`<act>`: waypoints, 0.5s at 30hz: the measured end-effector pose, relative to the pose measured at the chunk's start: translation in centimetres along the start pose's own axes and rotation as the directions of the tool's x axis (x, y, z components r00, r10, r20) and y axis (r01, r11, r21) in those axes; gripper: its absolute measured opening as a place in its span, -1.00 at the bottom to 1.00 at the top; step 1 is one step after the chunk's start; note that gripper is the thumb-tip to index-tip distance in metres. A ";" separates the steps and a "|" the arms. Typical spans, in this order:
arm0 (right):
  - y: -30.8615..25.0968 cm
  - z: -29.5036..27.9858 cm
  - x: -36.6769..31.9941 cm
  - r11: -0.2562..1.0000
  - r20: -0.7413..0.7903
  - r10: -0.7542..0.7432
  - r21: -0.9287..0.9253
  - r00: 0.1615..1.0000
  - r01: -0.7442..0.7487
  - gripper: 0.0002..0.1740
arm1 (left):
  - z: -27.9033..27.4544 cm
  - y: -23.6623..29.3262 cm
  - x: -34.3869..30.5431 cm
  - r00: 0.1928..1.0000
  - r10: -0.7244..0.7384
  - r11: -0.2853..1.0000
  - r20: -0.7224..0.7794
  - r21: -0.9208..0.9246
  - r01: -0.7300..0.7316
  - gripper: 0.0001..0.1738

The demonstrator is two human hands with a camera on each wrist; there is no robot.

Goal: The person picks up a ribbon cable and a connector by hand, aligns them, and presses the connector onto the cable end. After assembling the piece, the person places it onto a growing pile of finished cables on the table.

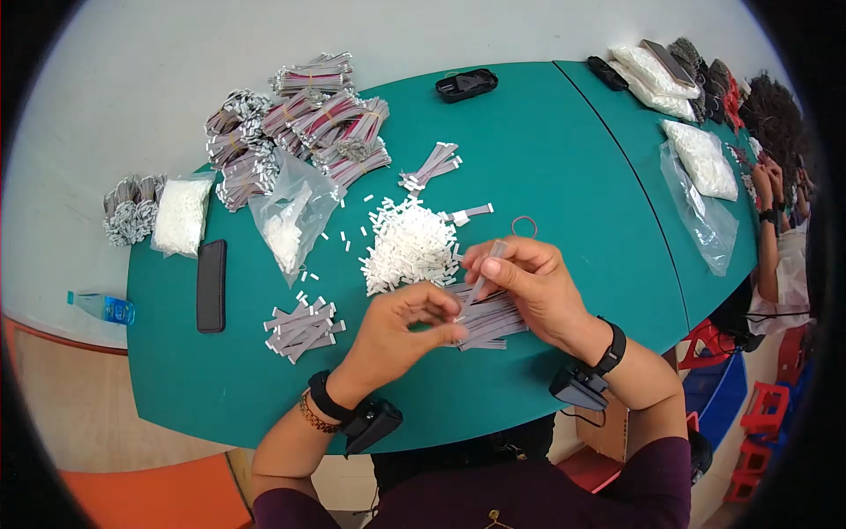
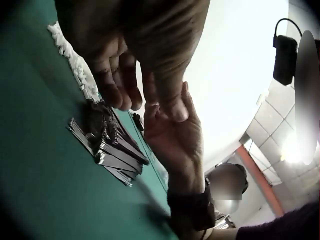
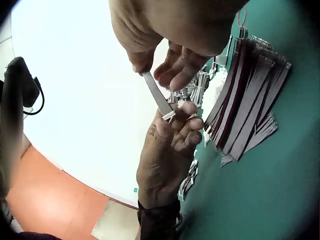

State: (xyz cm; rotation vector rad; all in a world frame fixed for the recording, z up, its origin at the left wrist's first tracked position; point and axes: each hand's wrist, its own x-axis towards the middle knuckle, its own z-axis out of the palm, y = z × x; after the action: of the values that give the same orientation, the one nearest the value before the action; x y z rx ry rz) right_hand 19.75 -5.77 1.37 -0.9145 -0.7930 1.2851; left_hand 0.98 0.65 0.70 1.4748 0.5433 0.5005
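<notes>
Between my thumb and index finger, my right hand [image 1: 542, 286] pinches the upper end of a short flat grey ribbon cable [image 3: 156, 94]. At the cable's lower end, a small white plastic piece [image 3: 169, 115] sits between the thumb and fingertips of my left hand [image 1: 388, 333]. Under both hands lies a stack of grey ribbon cables [image 1: 489, 322], some with dark red strips. A heap of small white plastic pieces [image 1: 410, 247] spreads just behind the hands. Left of my left hand is a loose pile of cables with white ends [image 1: 304, 329].
Bundled cables [image 1: 308, 119] are heaped at the back left of the green table [image 1: 546, 388]. Near them lie an open plastic bag [image 1: 295, 207], a full bag [image 1: 182, 214] and a black phone [image 1: 211, 286]. A red rubber band [image 1: 524, 220] lies behind my right hand. Another person sits far right.
</notes>
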 end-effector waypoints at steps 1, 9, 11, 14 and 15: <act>-0.2 0.1 0.0 1.000 0.005 -0.002 0.012 1.000 0.002 -0.86 | 0.1 0.1 -0.1 0.999 0.029 0.998 0.022 0.047 -0.030 -0.76; -0.1 1.2 -1.4 0.976 0.157 0.134 -0.192 0.978 -0.103 -0.85 | -0.3 0.9 -0.1 0.989 0.092 0.995 -0.116 -0.025 -0.096 -0.77; 0.2 1.5 -1.5 0.969 0.163 0.148 -0.221 0.975 -0.110 -0.84 | 0.0 0.8 -0.1 0.989 0.063 0.990 -0.137 -0.113 -0.078 -0.81; 0.6 1.7 -1.6 0.964 0.163 0.148 -0.244 0.975 -0.106 -0.83 | 0.3 0.9 0.0 0.988 0.021 0.975 -0.155 -0.215 -0.055 -0.87; 0.7 1.7 -1.6 0.963 0.163 0.144 -0.248 0.976 -0.101 -0.83 | 0.3 0.9 0.0 0.987 0.023 0.976 -0.161 -0.211 -0.057 -0.88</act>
State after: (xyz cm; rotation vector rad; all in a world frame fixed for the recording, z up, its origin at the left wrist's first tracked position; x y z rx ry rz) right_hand 17.75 -7.13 1.51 -1.0632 -1.0639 1.4161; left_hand 1.15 0.47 1.60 1.2481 0.5662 0.6912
